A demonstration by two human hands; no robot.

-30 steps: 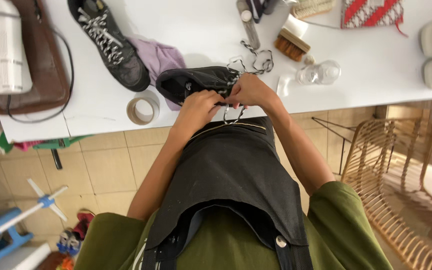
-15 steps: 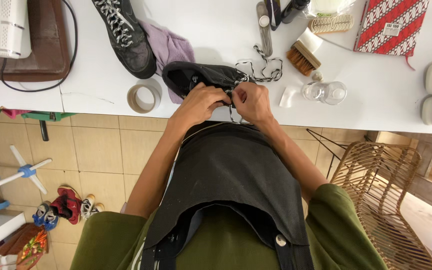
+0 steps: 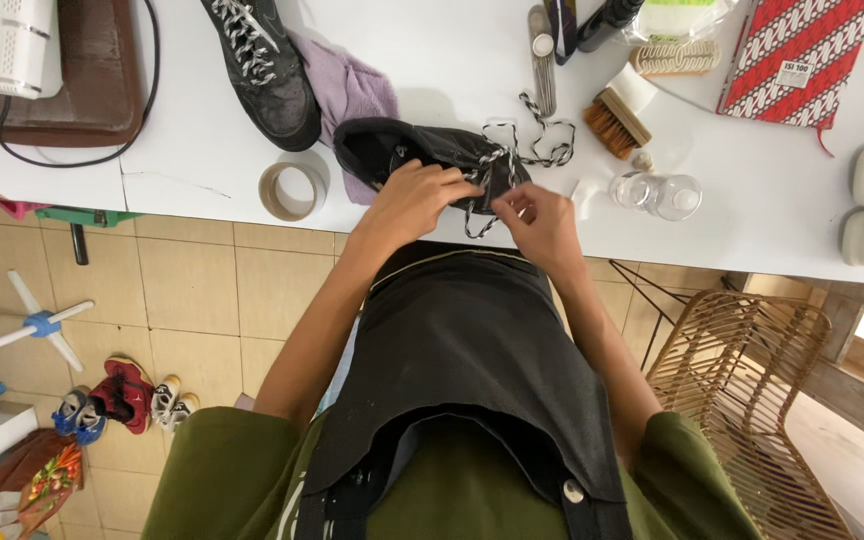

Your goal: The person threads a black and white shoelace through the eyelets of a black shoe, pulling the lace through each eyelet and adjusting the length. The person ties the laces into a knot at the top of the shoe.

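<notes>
Black, the shoe [image 3: 422,160] lies at the desk's [image 3: 752,150] near edge, its long axis along that edge, opening toward the tape roll [image 3: 293,190]; its toe is hidden. Left hand [image 3: 414,203] grips its side, covering part of it, while right hand [image 3: 544,222] pinches the striped lace [image 3: 532,135].

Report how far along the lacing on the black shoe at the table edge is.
Done: the other black shoe lies fully laced. In hand: the left hand steadies the black shoe while the right hand pinches its black-and-white lace. Left: much lace lies loose on the white table, nothing tied.
</notes>
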